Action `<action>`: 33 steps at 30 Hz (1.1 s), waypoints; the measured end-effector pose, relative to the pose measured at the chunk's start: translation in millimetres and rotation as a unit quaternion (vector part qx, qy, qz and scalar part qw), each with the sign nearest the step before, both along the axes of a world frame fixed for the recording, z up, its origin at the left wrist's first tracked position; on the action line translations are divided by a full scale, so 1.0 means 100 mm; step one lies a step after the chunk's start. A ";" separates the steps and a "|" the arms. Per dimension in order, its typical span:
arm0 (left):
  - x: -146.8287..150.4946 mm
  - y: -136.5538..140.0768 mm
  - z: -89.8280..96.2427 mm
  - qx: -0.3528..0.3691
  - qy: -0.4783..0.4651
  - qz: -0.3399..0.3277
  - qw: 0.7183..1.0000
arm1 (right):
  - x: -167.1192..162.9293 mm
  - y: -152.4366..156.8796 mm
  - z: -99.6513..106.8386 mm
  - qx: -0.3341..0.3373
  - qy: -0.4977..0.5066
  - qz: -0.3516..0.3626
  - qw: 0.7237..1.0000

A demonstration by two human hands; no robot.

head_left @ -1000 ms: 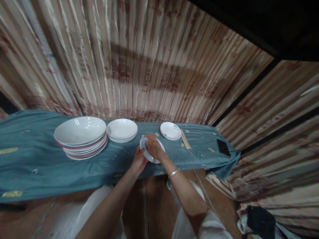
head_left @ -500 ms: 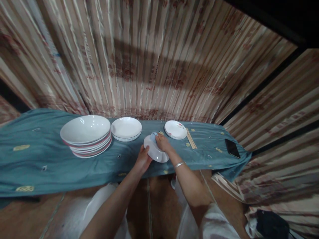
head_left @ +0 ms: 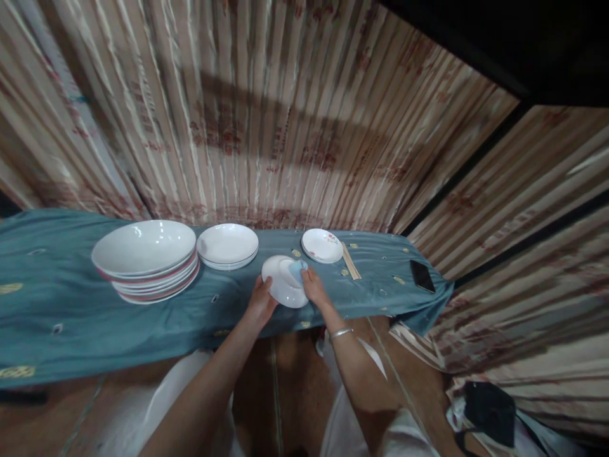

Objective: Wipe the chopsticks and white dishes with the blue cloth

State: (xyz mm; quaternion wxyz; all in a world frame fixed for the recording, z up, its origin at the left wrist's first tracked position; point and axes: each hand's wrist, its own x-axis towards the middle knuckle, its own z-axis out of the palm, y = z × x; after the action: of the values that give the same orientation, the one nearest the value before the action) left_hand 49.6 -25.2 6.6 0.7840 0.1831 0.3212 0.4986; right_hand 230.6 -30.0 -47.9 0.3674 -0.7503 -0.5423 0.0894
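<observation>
A white plate (head_left: 285,296) is held tilted above the front part of the cloth-covered table. My left hand (head_left: 261,301) grips its left rim, thumb on the upper face. Pinched in my right hand (head_left: 314,287) is a light blue cloth (head_left: 297,271), which lies against the plate's right side. Behind the plate, to the right, sits a short stack of small plates (head_left: 322,245) with a red floral print. A stack of white plates (head_left: 228,244) stands behind it to the left.
Large white bowls (head_left: 144,249) with some red rims are stacked at the left. Wooden chopsticks (head_left: 351,261) lie right of the floral plates, and a black phone (head_left: 422,277) rests near the right end. A blue-green tablecloth (head_left: 214,324) covers the table; a pleated curtain (head_left: 266,127) hangs behind.
My right hand has moved with the blue cloth from the plate's upper face to its right edge. The whole view has shifted slightly, so the tableware appears further left.
</observation>
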 end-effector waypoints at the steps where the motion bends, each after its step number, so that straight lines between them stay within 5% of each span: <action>1: 0.00 0.00 0.00 -0.003 0.001 0.003 1.000 | -0.02 -0.04 -0.02 0.002 0.001 -0.006 1.000; 7: 0.02 0.01 -0.05 0.002 -0.002 0.023 1.000 | -0.24 -0.27 -0.09 -0.015 -0.026 -0.078 0.996; 17: 0.03 0.00 -0.04 0.027 -0.027 0.013 0.999 | -0.71 -0.67 -0.10 0.072 -0.015 -0.075 0.994; 24: 0.07 -0.05 0.00 0.071 -0.014 0.017 0.997 | -0.97 -0.82 0.13 0.089 -0.077 0.001 0.993; 33: 0.07 -0.11 0.09 0.104 0.018 -0.005 0.994 | -1.01 -0.64 0.52 0.096 -0.087 0.063 0.990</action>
State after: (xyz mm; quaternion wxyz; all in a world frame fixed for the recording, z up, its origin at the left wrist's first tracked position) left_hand 57.1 -36.5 15.3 0.7571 0.2741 0.2807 0.5223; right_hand 129.8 -93.6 4.0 0.3832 -0.6806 -0.6245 -0.0058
